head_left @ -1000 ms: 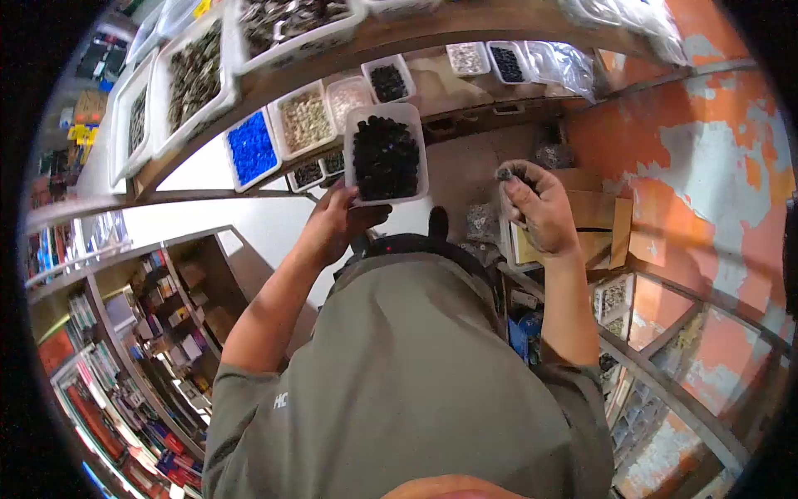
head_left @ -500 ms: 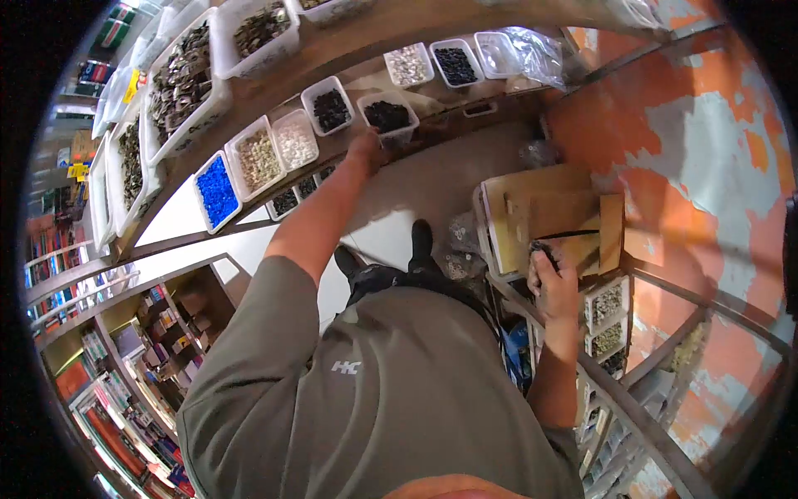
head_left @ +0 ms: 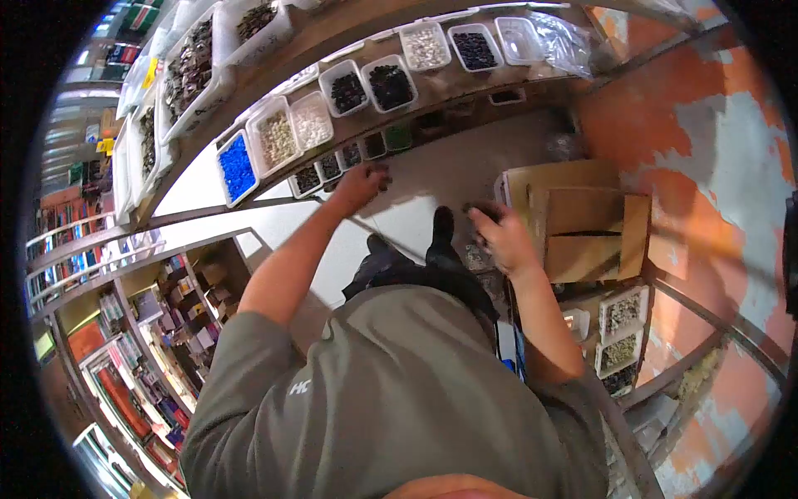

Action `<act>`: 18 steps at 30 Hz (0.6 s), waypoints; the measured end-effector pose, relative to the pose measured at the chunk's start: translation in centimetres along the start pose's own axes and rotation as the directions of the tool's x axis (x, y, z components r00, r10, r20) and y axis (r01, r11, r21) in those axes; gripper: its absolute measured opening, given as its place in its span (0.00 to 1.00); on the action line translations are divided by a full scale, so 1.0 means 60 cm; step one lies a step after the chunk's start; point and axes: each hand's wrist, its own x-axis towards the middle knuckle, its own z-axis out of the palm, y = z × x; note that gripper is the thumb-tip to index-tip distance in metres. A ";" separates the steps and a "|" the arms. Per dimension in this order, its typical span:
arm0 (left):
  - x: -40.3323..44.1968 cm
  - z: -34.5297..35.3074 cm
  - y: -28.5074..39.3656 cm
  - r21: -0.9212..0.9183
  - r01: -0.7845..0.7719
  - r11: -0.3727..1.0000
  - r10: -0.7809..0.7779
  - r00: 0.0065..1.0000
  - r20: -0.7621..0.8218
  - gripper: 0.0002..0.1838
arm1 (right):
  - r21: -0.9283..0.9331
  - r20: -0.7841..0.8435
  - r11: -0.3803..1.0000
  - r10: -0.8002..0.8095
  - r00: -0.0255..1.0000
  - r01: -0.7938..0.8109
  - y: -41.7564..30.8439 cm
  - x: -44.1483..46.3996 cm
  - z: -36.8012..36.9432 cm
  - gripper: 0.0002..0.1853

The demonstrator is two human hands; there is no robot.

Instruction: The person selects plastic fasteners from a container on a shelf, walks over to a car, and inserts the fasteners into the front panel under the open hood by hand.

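In the head view, the left hand (head_left: 362, 187) is noted below the shelf (head_left: 453, 90), with its fingers loosely curled and darkened at the tips; whether anything is held cannot be told. The right hand (head_left: 504, 238) is held in front of the cardboard box (head_left: 586, 259), its thumb and forefinger drawn narrow — a dark spot is seen at the tips, but whether it is a gripped piece or a stain cannot be determined. The tub of black pieces (head_left: 400, 107) is found on the shelf, apart from both hands, placed between a second black-filled tub (head_left: 357, 111) and a tub of white pieces (head_left: 435, 69). A tub of blue pieces (head_left: 222, 180) is recorded at the row's left end. Smaller dark-filled tubs (head_left: 307, 179) are seen lower down, near the left hand.
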 end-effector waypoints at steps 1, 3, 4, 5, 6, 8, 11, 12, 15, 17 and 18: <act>-0.049 0.007 -0.003 0.094 -0.037 0.995 0.041 0.999 -0.036 0.18 | -0.040 0.039 0.998 -0.047 0.998 0.049 0.007 0.024 0.027 0.18; -0.158 0.019 0.053 -0.140 -0.037 0.989 0.027 0.997 -0.070 0.16 | -0.091 0.148 0.996 0.040 0.988 -0.027 -0.012 0.046 0.089 0.17; -0.191 0.016 0.046 -0.133 -0.071 0.989 0.058 0.993 -0.099 0.15 | -0.125 0.201 0.990 0.087 0.976 -0.062 -0.026 0.047 0.119 0.16; -0.222 0.010 0.054 -0.177 -0.127 0.976 0.100 0.983 -0.153 0.15 | -0.120 0.255 0.988 0.121 0.959 -0.093 -0.038 0.047 0.149 0.16; -0.260 0.003 0.072 -0.220 -0.185 0.958 0.137 0.966 -0.218 0.14 | -0.124 0.315 0.984 0.159 0.936 -0.125 -0.049 0.043 0.184 0.16; -0.331 -0.017 0.095 -0.348 -0.301 0.888 0.190 0.929 -0.318 0.13 | -0.129 0.441 0.973 0.228 0.868 -0.191 -0.060 0.027 0.249 0.18; -0.430 -0.058 0.085 -0.205 -0.424 0.882 0.305 0.847 -0.436 0.12 | -0.104 0.583 0.981 0.195 0.788 -0.165 -0.056 -0.009 0.353 0.16; -0.467 -0.070 0.061 -0.192 -0.447 0.874 0.323 0.828 -0.459 0.11 | -0.116 0.601 0.980 0.201 0.773 -0.164 -0.046 -0.023 0.391 0.19; -0.577 -0.102 -0.024 -0.148 -0.473 0.869 0.341 0.787 -0.514 0.11 | -0.195 0.691 0.964 0.264 0.673 -0.178 -0.002 -0.067 0.497 0.18; -0.654 -0.120 -0.092 -0.130 -0.443 0.887 0.308 0.778 -0.548 0.11 | -0.324 0.716 0.935 0.342 0.608 -0.144 0.034 -0.099 0.572 0.18; -0.698 -0.132 -0.128 -0.167 -0.427 0.888 0.283 0.798 -0.533 0.10 | -0.387 0.723 0.915 0.379 0.578 -0.115 0.051 -0.113 0.614 0.18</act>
